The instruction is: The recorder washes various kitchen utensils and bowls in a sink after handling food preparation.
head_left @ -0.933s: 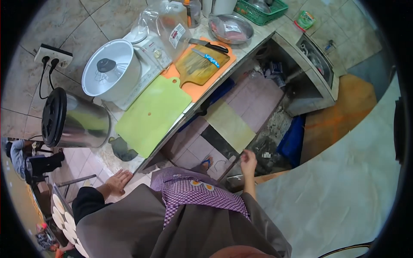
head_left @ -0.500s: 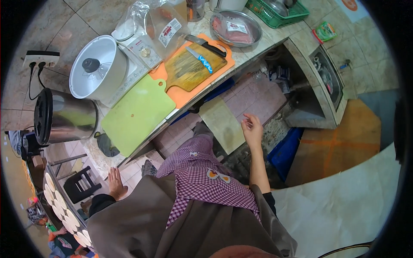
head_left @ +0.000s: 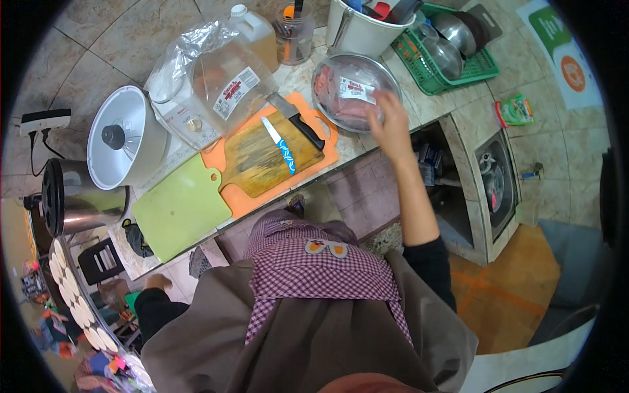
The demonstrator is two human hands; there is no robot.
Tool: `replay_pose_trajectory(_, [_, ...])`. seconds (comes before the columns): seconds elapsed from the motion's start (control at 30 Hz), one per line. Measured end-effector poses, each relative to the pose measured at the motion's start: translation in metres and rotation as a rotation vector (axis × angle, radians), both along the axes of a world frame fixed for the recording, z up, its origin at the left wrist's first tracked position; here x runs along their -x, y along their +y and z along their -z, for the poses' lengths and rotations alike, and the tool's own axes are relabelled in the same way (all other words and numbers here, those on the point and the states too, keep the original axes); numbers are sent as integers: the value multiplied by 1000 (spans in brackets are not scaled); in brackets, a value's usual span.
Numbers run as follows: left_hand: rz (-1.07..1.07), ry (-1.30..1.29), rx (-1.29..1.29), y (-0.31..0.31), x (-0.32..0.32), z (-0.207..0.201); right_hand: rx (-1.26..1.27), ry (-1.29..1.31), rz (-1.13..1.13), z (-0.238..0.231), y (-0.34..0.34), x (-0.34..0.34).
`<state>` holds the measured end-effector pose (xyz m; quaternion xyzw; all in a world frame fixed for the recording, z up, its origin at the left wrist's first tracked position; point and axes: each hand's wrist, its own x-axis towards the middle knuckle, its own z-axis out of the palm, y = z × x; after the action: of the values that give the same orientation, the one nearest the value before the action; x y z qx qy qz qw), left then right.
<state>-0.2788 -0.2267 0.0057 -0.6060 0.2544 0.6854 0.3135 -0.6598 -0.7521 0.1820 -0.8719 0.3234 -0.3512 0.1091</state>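
My right hand (head_left: 392, 126) reaches over the right rim of a round steel bowl (head_left: 391, 77), its thumb and fingers apart and a little blurred. In the bowl lies a clear plastic pack of pink raw meat (head_left: 350, 107) with a white label. Whether my fingertips touch the pack or the rim, I cannot tell. Low at my left side, my left hand (head_left: 158, 283) hangs beyond the counter's edge, small and blurred, its fingers not clear. On the counter, a blue-handled knife (head_left: 283, 149) and a black-handled knife (head_left: 306, 131) lie on a worn wooden board (head_left: 246, 157).
Under the wooden board is an orange board (head_left: 304, 103); a green board (head_left: 180, 209) lies left of it. A white mixing bowl (head_left: 124, 160), a plastic-covered scale (head_left: 190, 124) and a steel canister (head_left: 98, 196) stand left. A green basket (head_left: 452, 82) of metal bowls stands far right, above a sink (head_left: 501, 190).
I have come closer to the counter. My right hand has moved forward to the steel bowl. My left hand has dropped from its spread pose lower at my side.
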Motion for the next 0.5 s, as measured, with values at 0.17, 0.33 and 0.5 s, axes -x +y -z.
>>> replay_pose_trajectory(0.17, [-278, 1, -265, -21, 43, -3, 114, -98, -136, -33, -120, -71])
replay_pose_trajectory(0.33, [-319, -207, 75, -176, 138, -76, 274, 118, -3, -26, -209, -105])
replay_pose_trajectory(0.5, [-474, -342, 551, -232, 234, -93, 216, 354, 54, -13, -237, -134])
